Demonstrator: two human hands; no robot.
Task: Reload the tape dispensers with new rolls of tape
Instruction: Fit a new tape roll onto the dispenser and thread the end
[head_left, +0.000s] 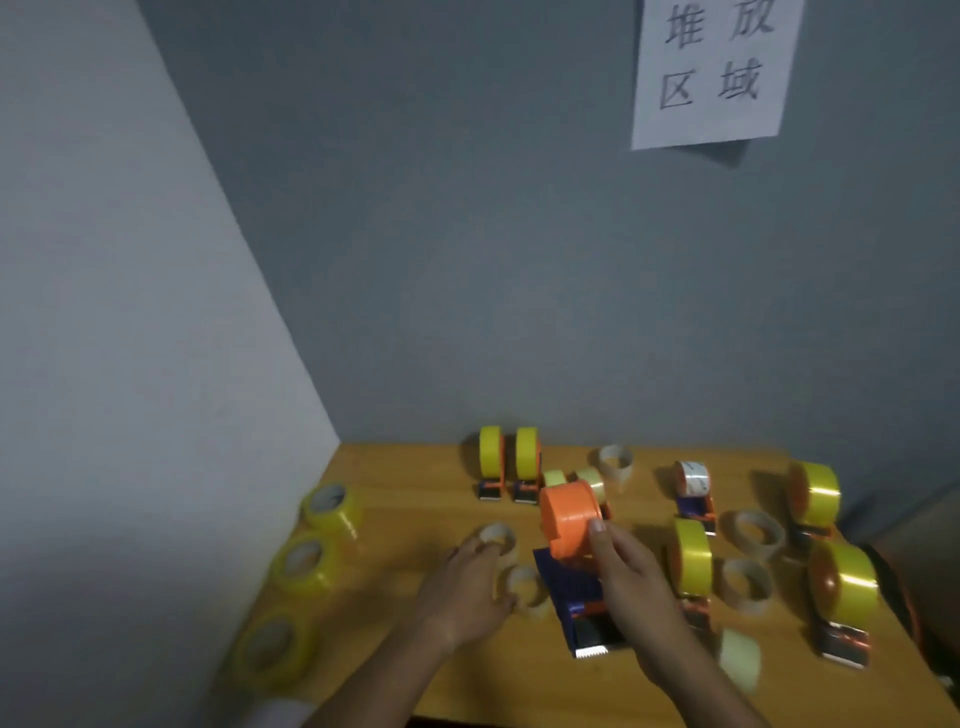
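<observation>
I have the orange dispenser (571, 525) standing mid-table under my right hand (631, 577), whose fingers curl around its round housing from the near side, thumb tip up on the orange rim; its blue base and toothed blade point back toward me, just below that wrist. My left hand (467, 582) rests its fingers on a spent cardboard core (497, 536), and whether they pinch it or only touch it I cannot tell through the blur. I judge the step to be clearing the old core away and fetching a fresh roll, so I want the right hand steadying the dispenser while the left does the travelling. A second bare core (525, 582) lies between my two hands, touching or nearly touching the blue base, and could get knocked. The fresh yellow rolls (304, 564) lie in a line along the table edge well beyond my left fingers. Past my right fingers stand loaded dispensers (691, 558), more empty cores (756, 530), and a pale roll (740, 656) beside that forearm, all crowding any swing of the wrist. Two loaded dispensers (491, 460) stand against the wall beyond my fingertips.
</observation>
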